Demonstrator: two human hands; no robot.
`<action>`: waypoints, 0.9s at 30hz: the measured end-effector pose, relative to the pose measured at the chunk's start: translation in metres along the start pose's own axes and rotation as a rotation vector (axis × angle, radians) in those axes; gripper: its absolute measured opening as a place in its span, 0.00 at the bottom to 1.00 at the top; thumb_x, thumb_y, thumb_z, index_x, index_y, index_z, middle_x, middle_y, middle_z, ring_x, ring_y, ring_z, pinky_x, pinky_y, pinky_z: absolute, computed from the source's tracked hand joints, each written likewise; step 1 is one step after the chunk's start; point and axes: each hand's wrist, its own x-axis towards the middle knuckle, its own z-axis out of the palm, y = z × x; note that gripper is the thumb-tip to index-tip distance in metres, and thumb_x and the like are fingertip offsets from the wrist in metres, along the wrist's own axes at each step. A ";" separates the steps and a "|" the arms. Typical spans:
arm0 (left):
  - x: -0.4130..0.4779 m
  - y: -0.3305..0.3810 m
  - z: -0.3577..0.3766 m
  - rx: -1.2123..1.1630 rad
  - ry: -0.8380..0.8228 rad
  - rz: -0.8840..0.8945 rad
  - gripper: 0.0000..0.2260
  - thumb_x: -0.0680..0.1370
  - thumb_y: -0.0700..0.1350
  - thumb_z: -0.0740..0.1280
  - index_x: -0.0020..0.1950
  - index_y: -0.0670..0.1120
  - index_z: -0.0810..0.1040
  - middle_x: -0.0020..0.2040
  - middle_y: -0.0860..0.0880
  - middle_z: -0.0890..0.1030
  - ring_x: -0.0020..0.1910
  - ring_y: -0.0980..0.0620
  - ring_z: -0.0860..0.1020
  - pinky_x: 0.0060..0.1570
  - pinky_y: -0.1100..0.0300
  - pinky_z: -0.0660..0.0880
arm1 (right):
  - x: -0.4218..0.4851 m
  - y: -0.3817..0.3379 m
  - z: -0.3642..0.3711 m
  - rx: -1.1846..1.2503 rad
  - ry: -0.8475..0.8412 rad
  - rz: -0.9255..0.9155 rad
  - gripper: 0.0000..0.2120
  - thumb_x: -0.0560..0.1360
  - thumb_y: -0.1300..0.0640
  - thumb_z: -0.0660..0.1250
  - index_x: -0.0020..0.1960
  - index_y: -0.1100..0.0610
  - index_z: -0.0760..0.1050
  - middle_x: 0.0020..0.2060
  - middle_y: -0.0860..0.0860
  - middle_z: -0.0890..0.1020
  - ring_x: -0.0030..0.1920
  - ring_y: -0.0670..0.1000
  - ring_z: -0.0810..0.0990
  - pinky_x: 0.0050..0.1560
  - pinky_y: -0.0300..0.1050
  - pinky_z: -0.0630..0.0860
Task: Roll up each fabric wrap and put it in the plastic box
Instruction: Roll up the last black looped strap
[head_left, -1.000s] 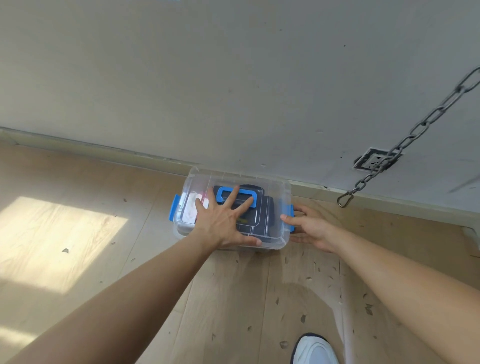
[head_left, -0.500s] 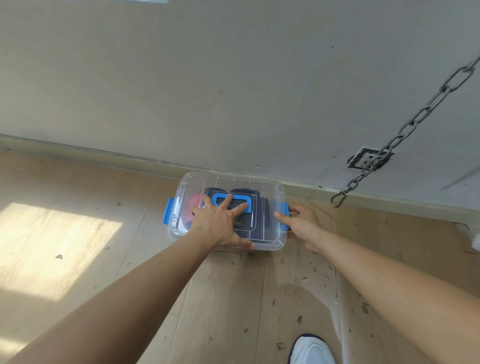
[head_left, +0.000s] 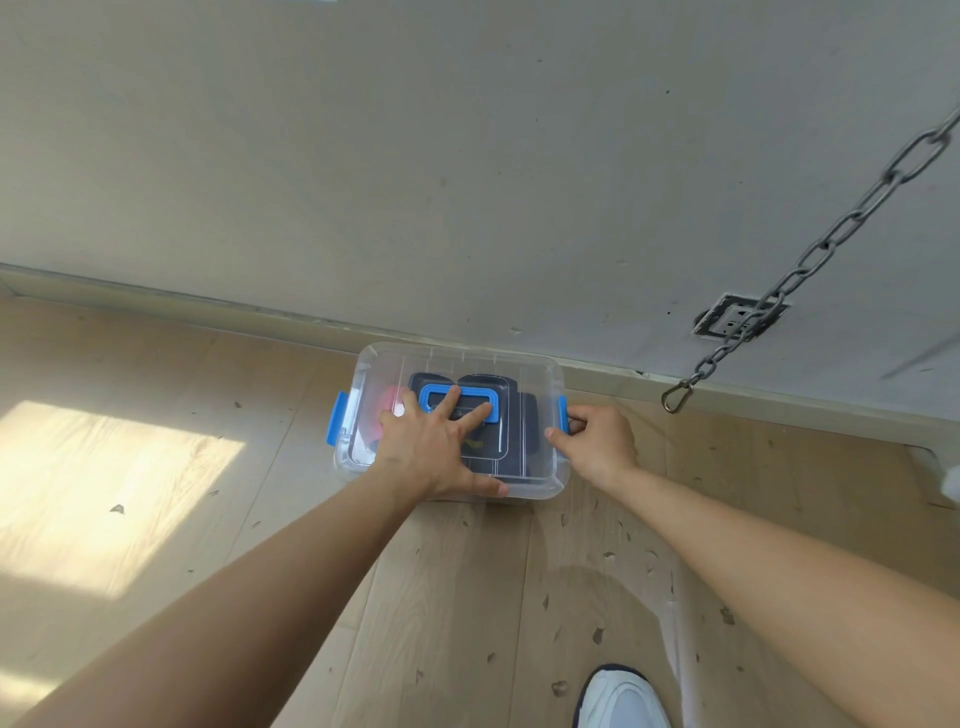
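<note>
The plastic box (head_left: 540, 470) is sitting lidded on the wooden floor (head_left: 156, 467) against the wall. The left hand (head_left: 431, 447) is pressing flat, fingers spread, on its lid over the blue handle (head_left: 493, 397). The right hand (head_left: 597, 441) is curling around the right blue latch (head_left: 562, 413), seemingly gripping it; dark rolls, probably wraps, are showing inside.

The scene is being viewed from one head-worn camera, being aimed forward and steeply down. The floor (head_left: 156, 467) is being framed below, the wall (head_left: 415, 156) above, the box (head_left: 540, 467) at centre.
</note>
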 end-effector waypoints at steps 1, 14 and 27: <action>-0.001 0.000 0.000 0.007 0.003 0.006 0.51 0.64 0.86 0.49 0.81 0.66 0.37 0.85 0.51 0.45 0.79 0.28 0.53 0.67 0.36 0.68 | -0.001 0.002 -0.001 -0.016 -0.013 -0.001 0.07 0.74 0.54 0.75 0.50 0.55 0.83 0.39 0.52 0.84 0.41 0.54 0.82 0.42 0.48 0.79; -0.036 -0.067 0.021 -0.583 0.410 0.117 0.21 0.77 0.53 0.73 0.69 0.49 0.78 0.68 0.50 0.79 0.66 0.49 0.77 0.63 0.60 0.70 | 0.001 -0.069 0.041 -0.631 -0.406 -0.554 0.39 0.75 0.32 0.64 0.81 0.41 0.55 0.82 0.44 0.50 0.81 0.54 0.48 0.79 0.56 0.51; -0.034 -0.121 0.066 -1.462 0.141 -0.495 0.34 0.78 0.53 0.74 0.78 0.39 0.67 0.68 0.45 0.77 0.64 0.45 0.77 0.61 0.54 0.73 | 0.004 -0.087 0.061 -0.920 -0.627 -0.520 0.39 0.72 0.23 0.54 0.80 0.33 0.49 0.82 0.48 0.39 0.80 0.62 0.37 0.78 0.67 0.39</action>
